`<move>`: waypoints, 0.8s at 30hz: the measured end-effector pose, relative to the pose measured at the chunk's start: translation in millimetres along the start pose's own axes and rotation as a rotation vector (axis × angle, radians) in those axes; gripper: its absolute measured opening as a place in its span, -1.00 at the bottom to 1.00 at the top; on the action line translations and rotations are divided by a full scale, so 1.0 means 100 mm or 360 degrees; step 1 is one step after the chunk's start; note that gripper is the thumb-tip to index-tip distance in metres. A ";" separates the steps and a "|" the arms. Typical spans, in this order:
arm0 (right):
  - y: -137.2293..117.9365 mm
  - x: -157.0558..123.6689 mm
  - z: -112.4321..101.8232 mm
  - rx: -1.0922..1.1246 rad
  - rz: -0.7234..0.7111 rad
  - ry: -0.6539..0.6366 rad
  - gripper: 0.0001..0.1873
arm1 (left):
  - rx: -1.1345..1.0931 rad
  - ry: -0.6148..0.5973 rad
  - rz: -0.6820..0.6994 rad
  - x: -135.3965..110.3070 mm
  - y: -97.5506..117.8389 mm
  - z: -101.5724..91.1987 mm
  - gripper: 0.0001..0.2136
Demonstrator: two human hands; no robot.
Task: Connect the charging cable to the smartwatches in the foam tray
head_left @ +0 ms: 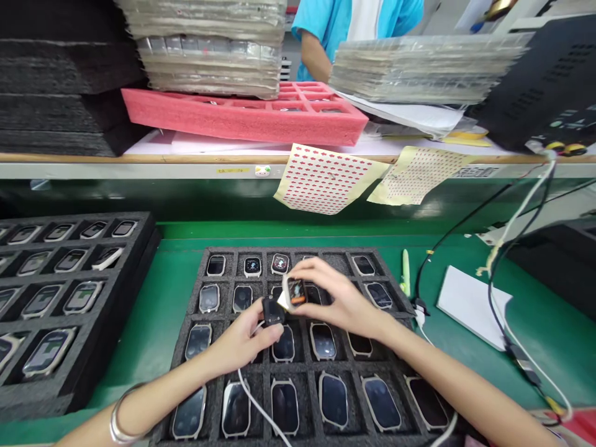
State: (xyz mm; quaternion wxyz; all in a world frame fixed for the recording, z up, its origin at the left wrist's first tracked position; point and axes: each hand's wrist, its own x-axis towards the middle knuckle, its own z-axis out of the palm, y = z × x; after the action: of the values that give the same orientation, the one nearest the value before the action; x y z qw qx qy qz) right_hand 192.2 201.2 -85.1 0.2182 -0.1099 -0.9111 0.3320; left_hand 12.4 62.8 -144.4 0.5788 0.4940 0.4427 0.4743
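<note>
The left hand holds a black charging puck in a narrow grip between fingers and thumb. A white cable runs from the puck down across the black foam tray. The right hand holds a smartwatch, screen lit orange, in a narrow fingertip grip just beside the puck, both above the tray's centre. Further watches sit in the tray's compartments. Beyond the tray, a yellow shelf label is too small to read.
</note>
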 end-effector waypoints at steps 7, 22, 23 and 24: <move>0.79 -0.34 -0.52 -0.0749 0.0351 0.0070 -0.64 | 0.0086 -0.0065 -0.0227 -0.04 -0.05 0.03 -0.59; 1.03 -0.62 -1.05 -0.0696 0.0580 -0.0523 -0.58 | -0.0039 -0.0111 -0.0256 -0.05 -0.04 0.04 -0.66; 1.04 -0.63 -1.04 -0.0709 0.0598 -0.0502 -0.56 | -0.0086 -0.0103 -0.0234 -0.04 -0.04 0.04 -0.67; 1.04 -0.62 -1.03 -0.0724 0.0615 -0.0480 -0.56 | -0.0130 -0.0091 -0.0219 -0.02 -0.05 0.03 -0.69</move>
State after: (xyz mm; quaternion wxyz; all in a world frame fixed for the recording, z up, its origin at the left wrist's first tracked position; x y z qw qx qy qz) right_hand 300.9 316.0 -103.2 -0.0162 -0.2763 -0.9461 0.1680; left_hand 15.7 59.8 -148.5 0.6421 0.4518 0.4391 0.4368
